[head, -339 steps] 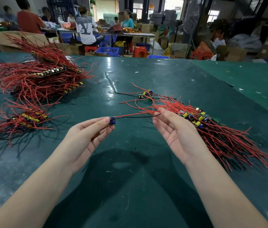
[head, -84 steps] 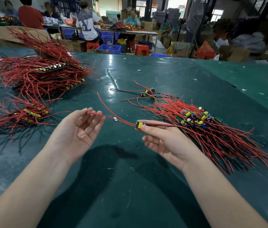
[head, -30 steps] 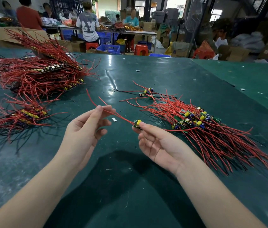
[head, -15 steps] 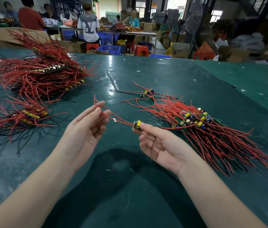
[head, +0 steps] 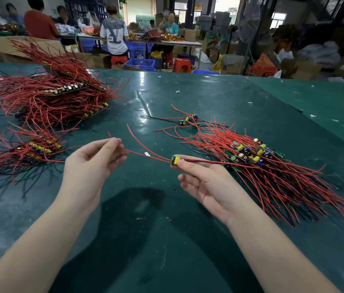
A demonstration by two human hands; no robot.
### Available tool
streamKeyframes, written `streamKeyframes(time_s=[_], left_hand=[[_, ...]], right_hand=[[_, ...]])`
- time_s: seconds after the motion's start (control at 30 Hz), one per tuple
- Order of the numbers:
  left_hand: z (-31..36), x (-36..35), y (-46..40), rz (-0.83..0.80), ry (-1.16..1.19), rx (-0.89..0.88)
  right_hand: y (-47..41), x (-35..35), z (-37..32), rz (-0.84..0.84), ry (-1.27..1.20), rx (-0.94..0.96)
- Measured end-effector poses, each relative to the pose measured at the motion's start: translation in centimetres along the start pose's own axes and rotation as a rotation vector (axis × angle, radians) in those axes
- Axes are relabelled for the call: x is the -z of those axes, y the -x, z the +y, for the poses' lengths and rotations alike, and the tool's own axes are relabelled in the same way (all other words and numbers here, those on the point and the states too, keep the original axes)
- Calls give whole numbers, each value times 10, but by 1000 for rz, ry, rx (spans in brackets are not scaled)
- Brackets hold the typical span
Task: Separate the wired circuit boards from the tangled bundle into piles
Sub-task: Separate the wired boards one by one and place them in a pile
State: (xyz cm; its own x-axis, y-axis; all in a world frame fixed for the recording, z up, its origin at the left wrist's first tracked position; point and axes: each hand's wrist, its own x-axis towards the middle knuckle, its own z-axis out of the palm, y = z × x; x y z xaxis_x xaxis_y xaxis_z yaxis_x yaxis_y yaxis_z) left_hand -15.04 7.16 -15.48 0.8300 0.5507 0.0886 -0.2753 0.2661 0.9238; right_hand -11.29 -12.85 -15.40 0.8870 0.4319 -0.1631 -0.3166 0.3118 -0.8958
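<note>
While the right hand [head: 209,182] pinches a small board [head: 176,160] between thumb and forefinger, the left hand [head: 91,161] holds that board's red wires [head: 145,152] between its fingertips, thumb against the curled fingers [head: 114,142]. The wires run taut from hand to hand above the table [head: 198,98], and their free ends stick out past the left hand toward the far side. The right hand's other fingers hang loose under the board, palm turned up. More red wire trails from the board to the right, into the bundle [head: 272,172], which lies on the table just beside the right wrist; several green boards with yellow capacitors sit on its upper part, and its wires fan toward the near right. A few loose boards [head: 190,120] with wires lie just beyond the bundle, toward the table's middle. On the left, a small pile [head: 29,151] of boards and wires lies near the left hand, and a larger pile [head: 50,96] lies farther back. Small white scraps dot the dark green surface. Beyond the table, people sit at another bench among cardboard boxes [head: 306,70], blue crates [head: 140,64] and red stools [head: 181,65].
</note>
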Motion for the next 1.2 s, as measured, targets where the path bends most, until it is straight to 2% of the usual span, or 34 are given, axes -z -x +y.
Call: streamKeyframes(time_s=[0.1, 0.27, 0.43, 0.57, 0.67, 0.77, 0.97, 1.1, 1.2], left_hand=[[-4, 2, -1, 48, -39, -1], [-3, 3, -2, 76, 94, 160], [0, 7, -5, 120, -66, 263], [7, 6, -6, 60, 94, 371], [10, 5, -4, 12, 313, 473], [11, 2, 1, -40, 407, 500], [17, 0, 3, -115, 322, 460], [16, -2, 0, -43, 217, 380], [17, 1, -4, 18, 277, 367]], right_hand=[[0, 1, 2, 56, 143, 152], [2, 0, 3, 59, 387, 322], [3, -2, 5, 52, 474, 376], [2, -1, 5, 56, 417, 315], [0, -1, 5, 65, 328, 210], [0, 0, 3, 48, 209, 100], [0, 0, 1, 44, 99, -23], [1, 1, 0, 53, 90, -27], [2, 1, -1, 44, 87, -35]])
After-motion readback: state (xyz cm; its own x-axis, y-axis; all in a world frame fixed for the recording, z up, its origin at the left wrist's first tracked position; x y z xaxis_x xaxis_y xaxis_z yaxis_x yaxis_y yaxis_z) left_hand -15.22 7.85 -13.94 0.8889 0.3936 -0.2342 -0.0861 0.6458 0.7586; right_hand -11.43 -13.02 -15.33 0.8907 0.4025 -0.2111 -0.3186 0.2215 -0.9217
